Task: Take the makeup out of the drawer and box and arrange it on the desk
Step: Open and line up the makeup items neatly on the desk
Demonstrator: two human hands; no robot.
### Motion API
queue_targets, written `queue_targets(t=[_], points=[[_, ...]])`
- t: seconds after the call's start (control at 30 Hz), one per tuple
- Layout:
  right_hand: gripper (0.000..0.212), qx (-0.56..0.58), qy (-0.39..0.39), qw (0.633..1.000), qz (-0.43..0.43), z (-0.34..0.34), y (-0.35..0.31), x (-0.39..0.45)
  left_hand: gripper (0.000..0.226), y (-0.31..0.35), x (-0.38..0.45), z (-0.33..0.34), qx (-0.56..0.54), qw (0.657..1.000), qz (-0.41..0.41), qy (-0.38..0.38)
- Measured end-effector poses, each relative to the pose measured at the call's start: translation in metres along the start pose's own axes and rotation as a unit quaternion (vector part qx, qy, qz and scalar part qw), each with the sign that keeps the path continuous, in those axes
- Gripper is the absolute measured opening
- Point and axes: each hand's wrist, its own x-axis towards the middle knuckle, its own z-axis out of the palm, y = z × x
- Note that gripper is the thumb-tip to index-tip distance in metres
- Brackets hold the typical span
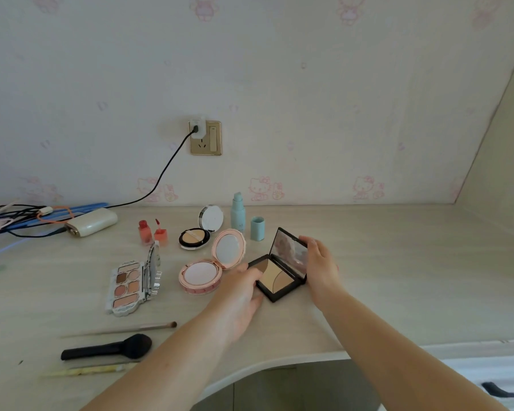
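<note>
Both hands (279,280) hold black palette (279,278) — open, mirrored lid upright, hinge rearward.

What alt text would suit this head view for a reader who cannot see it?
Both hands, left hand and right hand, hold an open black contour palette on a pale desk. To its left lie open compacts, an eyeshadow palette and brushes.

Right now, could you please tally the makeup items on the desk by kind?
Open compacts and palettes: 4 (eyeshadow palette, black cushion compact, pink compact, black contour palette)
Red lip tints: 2
Blue bottles: 2
Brushes: 2
Total: 10
</note>
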Motion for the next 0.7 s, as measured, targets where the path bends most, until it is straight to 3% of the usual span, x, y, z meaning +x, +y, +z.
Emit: queue_targets(t=[0.33,0.57,0.7], points=[[0.032,-0.195,-0.006,0.98,-0.035,-0.011,-0.013,0.029,0.023,0.002,0.001,0.002,0.077,0.997,0.029,-0.002],[0.033,-0.231,-0.067,0.969,-0.062,-0.023,-0.016,0.036,0.035,-0.002,0.003,-0.001,0.065,0.998,0.013,0.003],[0.032,-0.206,-0.089,0.972,-0.074,-0.042,-0.024,0.038,0.031,0.0,-0.007,0.012,0.128,0.99,0.066,-0.003]])
